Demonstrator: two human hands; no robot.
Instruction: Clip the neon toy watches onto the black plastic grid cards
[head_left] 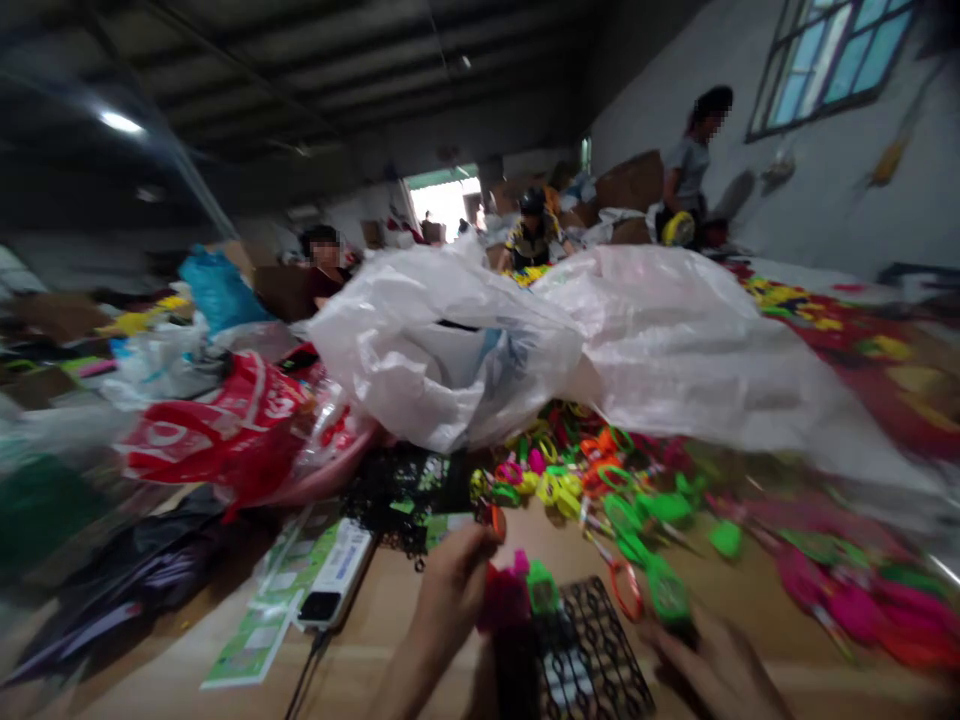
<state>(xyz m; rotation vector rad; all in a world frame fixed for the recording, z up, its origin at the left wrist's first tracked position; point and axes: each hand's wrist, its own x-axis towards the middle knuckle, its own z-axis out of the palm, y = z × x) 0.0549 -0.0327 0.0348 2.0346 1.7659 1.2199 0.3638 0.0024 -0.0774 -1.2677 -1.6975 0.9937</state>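
My left hand (450, 590) is at the bottom centre, fingers curled round a small pink and green plastic toy piece (517, 595). Low on the right, my right hand (712, 665) lies blurred, its fingers closed near a green plastic toy (667, 595) and touching it. Between both hands lies a black lattice piece (600, 645). Beyond them a heap of bright plastic toys (585, 470) in green, pink, orange and yellow spreads over the wooden table (420, 640).
Large white plastic bags (525, 340) cover the table's middle, with a red and white bag (225, 430) at left. A phone (337, 575) on printed sheets lies left of my hands. Other people (694, 165) work at the back.
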